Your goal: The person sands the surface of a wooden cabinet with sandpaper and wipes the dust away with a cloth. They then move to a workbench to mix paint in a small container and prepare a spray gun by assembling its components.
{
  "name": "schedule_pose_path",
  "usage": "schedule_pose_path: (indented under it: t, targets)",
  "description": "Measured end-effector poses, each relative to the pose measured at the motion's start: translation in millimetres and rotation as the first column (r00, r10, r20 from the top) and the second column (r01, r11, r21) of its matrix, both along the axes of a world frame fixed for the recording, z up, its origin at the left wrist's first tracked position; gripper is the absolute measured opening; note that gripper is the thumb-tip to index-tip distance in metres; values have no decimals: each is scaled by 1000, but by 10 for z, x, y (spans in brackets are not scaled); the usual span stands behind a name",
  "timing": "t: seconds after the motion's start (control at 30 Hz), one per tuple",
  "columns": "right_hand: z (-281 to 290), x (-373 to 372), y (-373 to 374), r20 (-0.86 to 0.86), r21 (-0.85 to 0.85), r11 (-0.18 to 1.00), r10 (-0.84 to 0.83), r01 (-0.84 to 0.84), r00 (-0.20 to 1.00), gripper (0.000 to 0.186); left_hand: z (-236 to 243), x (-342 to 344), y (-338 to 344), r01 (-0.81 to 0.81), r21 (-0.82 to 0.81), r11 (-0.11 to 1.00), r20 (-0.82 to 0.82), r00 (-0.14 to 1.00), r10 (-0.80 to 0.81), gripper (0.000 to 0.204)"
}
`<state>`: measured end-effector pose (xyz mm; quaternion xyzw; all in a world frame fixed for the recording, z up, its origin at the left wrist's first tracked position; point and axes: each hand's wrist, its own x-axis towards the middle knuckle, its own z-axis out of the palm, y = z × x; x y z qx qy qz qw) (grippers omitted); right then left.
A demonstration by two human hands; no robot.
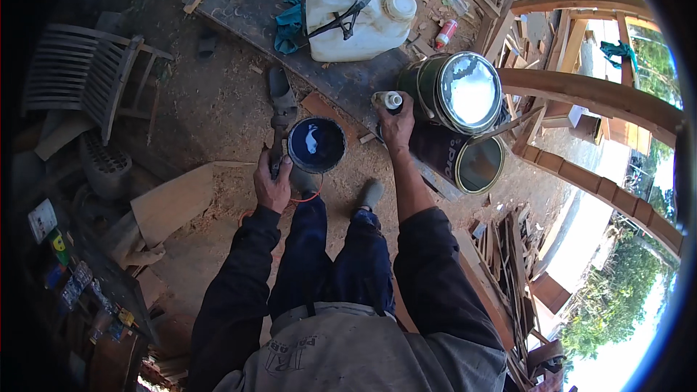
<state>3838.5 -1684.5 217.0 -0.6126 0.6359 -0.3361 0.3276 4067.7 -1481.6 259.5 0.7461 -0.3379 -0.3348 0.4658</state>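
My left hand is closed at the near left edge of a round dark pot, holding it with its mouth facing up. Dark liquid with a bright reflection shows inside the pot. To the right, my right hand wraps around a small bottle with a white cap; most of the bottle's body is hidden by the fingers. Just right of that hand stands a large metal can with a shiny lid, beside a second dark can.
A dark bench carries a whitish jerrycan with black straps and a teal rag. Farther off lies a red-and-white bottle. Slatted wooden furniture stands at left, curved timber frames at right. Wood scraps lie near right.
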Motion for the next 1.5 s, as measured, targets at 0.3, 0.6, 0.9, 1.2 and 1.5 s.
schedule_pose_path:
  t: [0.3,0.6,0.9,1.2,1.5]
  targets:
    - [-578,304,-446,-50,-40,998,-57,55,997,44,-61,131,176,2,79,997,24,1000,-4,32]
    - [-770,359,-466,-136,-81,996,-34,23,990,51,25,13,82,16,100,995,-52,999,-11,34]
    - [-786,247,-438,-65,2,1000,-25,25,998,53,-22,-41,-2,0,95,995,-149,989,14,34]
    - [-710,205,-255,-230,-103,990,-116,94,966,81,-4,-32,-43,43,-19,999,-30,999,-43,29]
    - [1349,-996,990,-222,-131,920,-391,370,893,53,163,-165,216,31,80,996,-22,999,-29,31]
